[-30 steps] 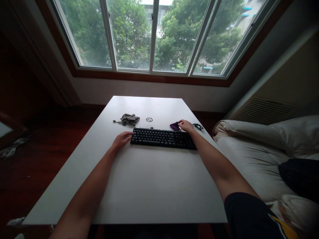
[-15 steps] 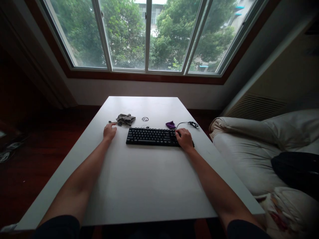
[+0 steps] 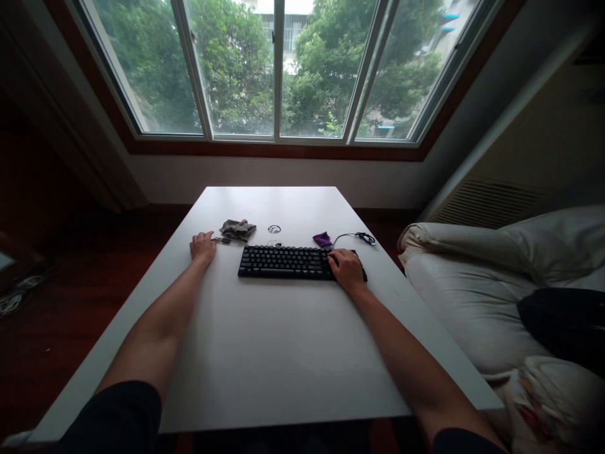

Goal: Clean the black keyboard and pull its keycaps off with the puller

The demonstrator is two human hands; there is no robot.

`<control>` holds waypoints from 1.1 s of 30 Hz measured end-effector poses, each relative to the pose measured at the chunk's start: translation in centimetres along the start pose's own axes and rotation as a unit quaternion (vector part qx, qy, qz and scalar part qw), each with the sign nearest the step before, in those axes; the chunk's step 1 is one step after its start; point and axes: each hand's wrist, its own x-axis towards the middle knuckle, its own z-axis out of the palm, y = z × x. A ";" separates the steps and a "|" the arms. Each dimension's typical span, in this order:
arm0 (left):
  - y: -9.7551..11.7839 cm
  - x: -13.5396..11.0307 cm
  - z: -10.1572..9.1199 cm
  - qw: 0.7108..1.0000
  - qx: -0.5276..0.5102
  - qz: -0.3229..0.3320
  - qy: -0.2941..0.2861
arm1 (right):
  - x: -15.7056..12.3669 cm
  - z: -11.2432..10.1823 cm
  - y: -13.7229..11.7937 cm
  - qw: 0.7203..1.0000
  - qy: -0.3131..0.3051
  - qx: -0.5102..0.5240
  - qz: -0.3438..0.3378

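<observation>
A black keyboard [image 3: 283,261] lies across the middle of a white table [image 3: 274,353]. My right hand [image 3: 346,270] rests on the keyboard's right end with its fingers curled over the keys. My left hand [image 3: 203,246] lies on the table left of the keyboard, its fingertips touching a small dark object [image 3: 222,239] beside a crumpled grey cloth [image 3: 237,229]. A small purple cloth [image 3: 322,239] sits just behind the keyboard's right end. A black cable [image 3: 357,237] runs off behind it.
A small round ring-like item [image 3: 274,229] lies behind the keyboard. A white sofa [image 3: 477,284] with a dark cushion [image 3: 562,325] stands right of the table. A wide window [image 3: 278,69] fills the far wall. The floor to the left is dark wood.
My right hand let go of the purple cloth and came down onto the keyboard's right end. My left hand left the keyboard's left edge and moved left and back, towards the grey cloth.
</observation>
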 end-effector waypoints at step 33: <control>0.2 -4.7 -0.9 0.974 -0.129 -0.182 0.029 | 0.0 0.2 -1.7 0.998 -0.006 0.032 -0.048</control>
